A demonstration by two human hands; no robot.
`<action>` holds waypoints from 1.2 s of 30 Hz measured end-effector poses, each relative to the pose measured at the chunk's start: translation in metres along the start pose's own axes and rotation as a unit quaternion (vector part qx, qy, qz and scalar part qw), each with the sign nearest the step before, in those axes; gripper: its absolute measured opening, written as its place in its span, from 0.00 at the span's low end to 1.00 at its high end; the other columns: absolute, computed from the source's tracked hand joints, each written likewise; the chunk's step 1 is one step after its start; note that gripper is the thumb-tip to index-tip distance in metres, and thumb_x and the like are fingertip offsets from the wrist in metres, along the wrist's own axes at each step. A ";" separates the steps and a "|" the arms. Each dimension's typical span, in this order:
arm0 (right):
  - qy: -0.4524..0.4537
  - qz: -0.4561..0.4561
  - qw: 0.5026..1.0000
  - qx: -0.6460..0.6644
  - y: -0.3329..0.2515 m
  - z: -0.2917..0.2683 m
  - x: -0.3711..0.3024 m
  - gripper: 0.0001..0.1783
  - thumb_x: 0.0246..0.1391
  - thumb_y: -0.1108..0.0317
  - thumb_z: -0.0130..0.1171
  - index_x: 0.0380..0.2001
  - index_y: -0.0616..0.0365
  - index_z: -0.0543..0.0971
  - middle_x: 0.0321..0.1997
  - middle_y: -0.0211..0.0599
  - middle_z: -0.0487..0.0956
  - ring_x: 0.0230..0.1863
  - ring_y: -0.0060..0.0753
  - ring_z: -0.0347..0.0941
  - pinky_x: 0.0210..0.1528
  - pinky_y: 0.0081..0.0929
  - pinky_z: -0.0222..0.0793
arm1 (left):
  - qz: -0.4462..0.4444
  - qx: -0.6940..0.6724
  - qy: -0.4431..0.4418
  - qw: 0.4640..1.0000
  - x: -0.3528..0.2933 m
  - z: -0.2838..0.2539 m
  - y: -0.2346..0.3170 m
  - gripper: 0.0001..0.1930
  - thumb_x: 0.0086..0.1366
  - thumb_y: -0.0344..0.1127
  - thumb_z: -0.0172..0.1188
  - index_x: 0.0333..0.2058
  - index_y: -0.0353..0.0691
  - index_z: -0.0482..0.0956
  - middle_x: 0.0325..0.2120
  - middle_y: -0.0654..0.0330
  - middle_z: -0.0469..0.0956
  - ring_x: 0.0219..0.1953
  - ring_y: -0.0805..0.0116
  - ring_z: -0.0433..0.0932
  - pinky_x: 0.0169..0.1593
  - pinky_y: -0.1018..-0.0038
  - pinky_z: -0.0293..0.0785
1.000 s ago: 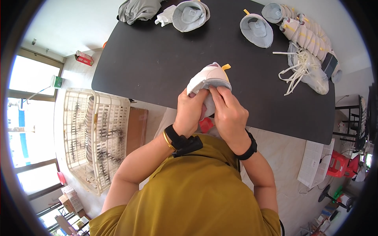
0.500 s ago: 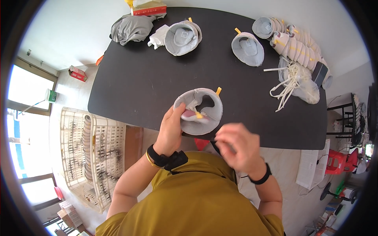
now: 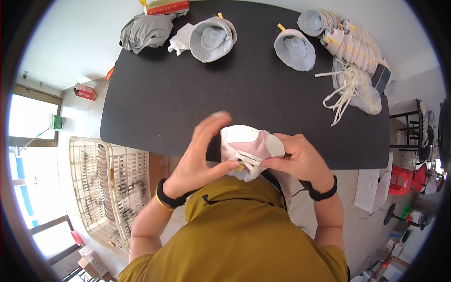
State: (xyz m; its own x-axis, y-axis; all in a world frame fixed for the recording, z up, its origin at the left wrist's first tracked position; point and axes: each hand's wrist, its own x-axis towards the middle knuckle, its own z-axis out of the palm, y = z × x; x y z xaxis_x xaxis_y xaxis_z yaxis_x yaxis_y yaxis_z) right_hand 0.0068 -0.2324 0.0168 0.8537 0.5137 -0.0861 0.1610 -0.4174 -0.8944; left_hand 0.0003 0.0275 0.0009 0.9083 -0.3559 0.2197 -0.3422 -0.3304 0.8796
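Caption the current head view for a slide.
Right hand grips a pale shoe upper, left hand open beside it, at a dark table bearing stacked uppers.

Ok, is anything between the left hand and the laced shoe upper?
Nothing visible stands in the way. The left hand has its thumb right by the laces of the shoe upper, fingers raised; the right hand holds the other side.

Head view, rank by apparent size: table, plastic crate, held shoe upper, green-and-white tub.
1. Table
2. Plastic crate
3. Shoe upper
4. Green-and-white tub

Gaps are clear; apparent size only.
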 end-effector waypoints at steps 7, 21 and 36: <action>0.005 0.172 0.909 0.379 -0.003 0.019 -0.017 0.19 0.60 0.61 0.64 0.46 0.66 0.80 0.43 0.31 0.83 0.44 0.19 0.75 0.48 0.21 0.70 | -0.279 -0.477 -0.077 0.830 -0.003 0.005 0.000 0.27 0.56 0.29 0.71 0.54 0.35 0.74 0.47 0.58 0.81 0.48 0.70 0.79 0.56 0.70 0.73; -0.043 0.155 0.908 0.387 0.016 0.025 -0.027 0.26 0.54 0.66 0.69 0.53 0.63 0.75 0.49 0.33 0.80 0.50 0.22 0.74 0.56 0.24 0.69 | -0.270 -0.577 -0.039 0.770 -0.028 0.035 -0.009 0.14 0.70 0.36 0.57 0.52 0.37 0.77 0.44 0.60 0.81 0.45 0.74 0.79 0.51 0.72 0.76; -0.061 0.171 0.917 0.354 0.012 0.027 -0.030 0.34 0.46 0.61 0.75 0.54 0.64 0.73 0.49 0.35 0.79 0.50 0.26 0.74 0.56 0.25 0.68 | -0.249 -0.513 -0.075 0.818 -0.021 0.024 -0.007 0.16 0.68 0.34 0.59 0.52 0.34 0.75 0.43 0.60 0.81 0.46 0.73 0.77 0.53 0.72 0.73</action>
State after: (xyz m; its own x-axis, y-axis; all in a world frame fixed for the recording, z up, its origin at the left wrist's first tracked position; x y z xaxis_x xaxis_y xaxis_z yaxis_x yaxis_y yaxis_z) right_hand -0.0299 -0.2331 -0.0034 0.7255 0.5414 -0.4249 -0.5054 0.0000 -0.8629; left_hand -0.0222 0.0160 -0.0200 0.8073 -0.5301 -0.2595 0.5131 0.4131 0.7523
